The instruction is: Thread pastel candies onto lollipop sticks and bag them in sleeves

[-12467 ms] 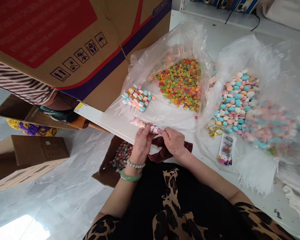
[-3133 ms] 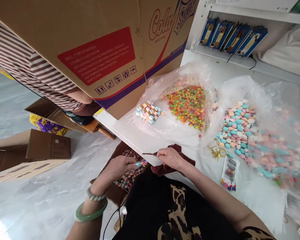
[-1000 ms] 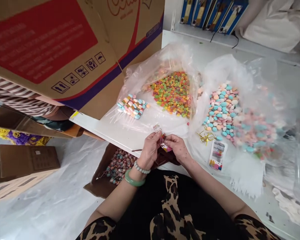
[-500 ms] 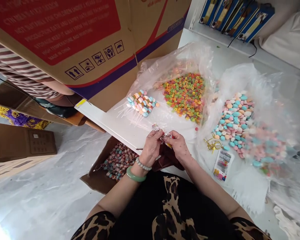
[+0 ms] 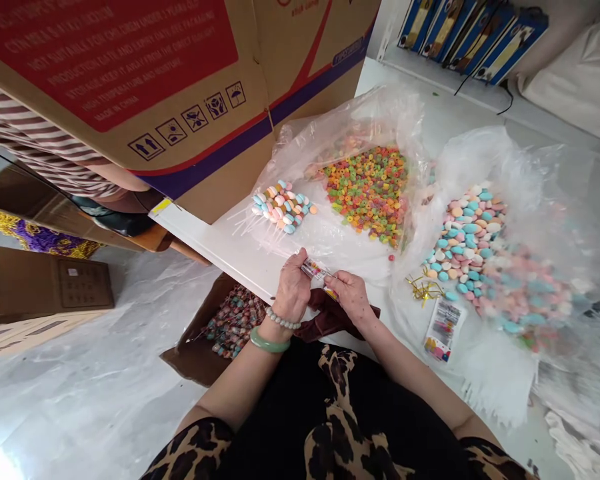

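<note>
Big carton: the printed cardboard carton (image 5: pixel 200 167) stands on my white table (image 5: pixel 195 240), at its left end.
Bags: a clear bag (image 5: pixel 403 110) of ring candies (image 5: pixel 370 193), and right of it another (image 5: pixel 473 150) with pastel oval candies (image 5: pixel 467 233).
Floor box: the open box (image 5: pixel 190 353), below the table edge, holds wrapped sweets (image 5: pixel 235 323).
Brown cloth: the cloth (image 5: pixel 325 320) lies beneath my hands.
My left hand (image 5: pixel 293 290): closed, pinching the wrapper's upper end.
My right hand (image 5: pixel 350 297): narrow, fingertips gripping its other end.
Candy sticks: the cluster (image 5: pixel 283 207) lies beyond my hands.
Printed wrapper: this small wrapper (image 5: pixel 314 268) spans both my hands, above the table.
Gold ties: these ties (image 5: pixel 424 288) lie near the oval candies.
</note>
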Action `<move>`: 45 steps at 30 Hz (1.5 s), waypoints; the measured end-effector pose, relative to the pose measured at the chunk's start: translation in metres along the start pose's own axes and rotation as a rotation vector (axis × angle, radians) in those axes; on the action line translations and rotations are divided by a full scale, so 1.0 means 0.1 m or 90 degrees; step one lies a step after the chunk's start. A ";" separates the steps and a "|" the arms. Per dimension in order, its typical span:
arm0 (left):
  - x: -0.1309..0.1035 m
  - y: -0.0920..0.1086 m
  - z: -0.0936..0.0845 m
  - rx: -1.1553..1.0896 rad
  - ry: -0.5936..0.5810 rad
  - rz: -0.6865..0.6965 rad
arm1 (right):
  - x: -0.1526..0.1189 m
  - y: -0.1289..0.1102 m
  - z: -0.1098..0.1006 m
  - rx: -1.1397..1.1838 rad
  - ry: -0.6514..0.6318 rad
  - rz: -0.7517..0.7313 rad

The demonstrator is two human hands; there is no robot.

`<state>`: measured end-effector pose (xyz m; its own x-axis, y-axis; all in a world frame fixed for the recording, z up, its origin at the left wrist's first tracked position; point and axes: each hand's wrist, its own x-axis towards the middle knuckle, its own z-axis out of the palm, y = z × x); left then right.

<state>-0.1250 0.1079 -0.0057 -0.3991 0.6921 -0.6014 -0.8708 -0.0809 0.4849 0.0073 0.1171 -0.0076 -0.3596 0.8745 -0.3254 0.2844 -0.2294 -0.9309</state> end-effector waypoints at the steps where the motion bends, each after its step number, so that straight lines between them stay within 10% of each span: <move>1: -0.02 0.00 -0.01 0.011 -0.006 0.012 | 0.00 0.01 -0.01 0.036 -0.003 0.024; 7: -0.18 -0.04 -0.03 0.211 -0.109 -0.123 | 0.04 0.01 -0.07 0.129 -0.014 0.021; 21: -0.12 -0.12 -0.03 0.222 -0.137 -0.101 | 0.06 -0.03 -0.08 0.214 0.085 0.051; 34: -0.18 -0.19 -0.01 0.267 -0.107 0.016 | 0.11 -0.14 -0.13 0.223 -0.022 0.072; 45: -0.20 0.00 -0.03 0.246 -0.092 -0.057 | 0.08 -0.22 -0.10 -0.170 0.066 -0.129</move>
<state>-0.1184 0.0921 0.0041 -0.2585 0.7797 -0.5703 -0.7174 0.2404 0.6538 0.0071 0.1333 0.0123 -0.3439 0.9329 -0.1066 0.4438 0.0614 -0.8940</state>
